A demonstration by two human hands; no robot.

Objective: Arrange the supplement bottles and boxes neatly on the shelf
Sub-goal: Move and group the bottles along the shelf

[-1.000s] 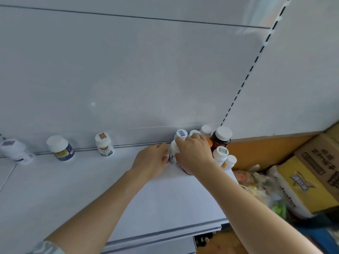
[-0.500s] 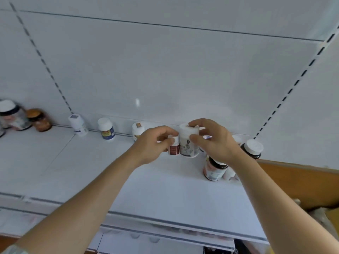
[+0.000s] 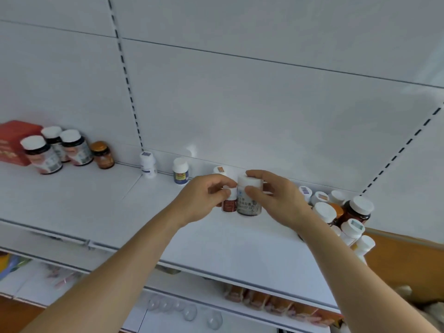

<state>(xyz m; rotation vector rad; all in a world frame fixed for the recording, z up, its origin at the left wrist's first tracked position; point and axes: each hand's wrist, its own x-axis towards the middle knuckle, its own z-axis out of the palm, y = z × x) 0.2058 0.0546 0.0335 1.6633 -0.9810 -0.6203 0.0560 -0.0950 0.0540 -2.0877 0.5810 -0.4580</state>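
Two bottles in hand, mid-shelf!

The right hand pinches the white jar at its cap, thumb in front and fingers over the top; the left hand pinches the small red bottle just beside it, both near the middle of the shelf. These look light and rigid, with smooth plastic that could slip, so a grip round the body seems steadier than one on the cap.

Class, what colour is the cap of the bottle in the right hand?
White; the bottle shows best in the head view.
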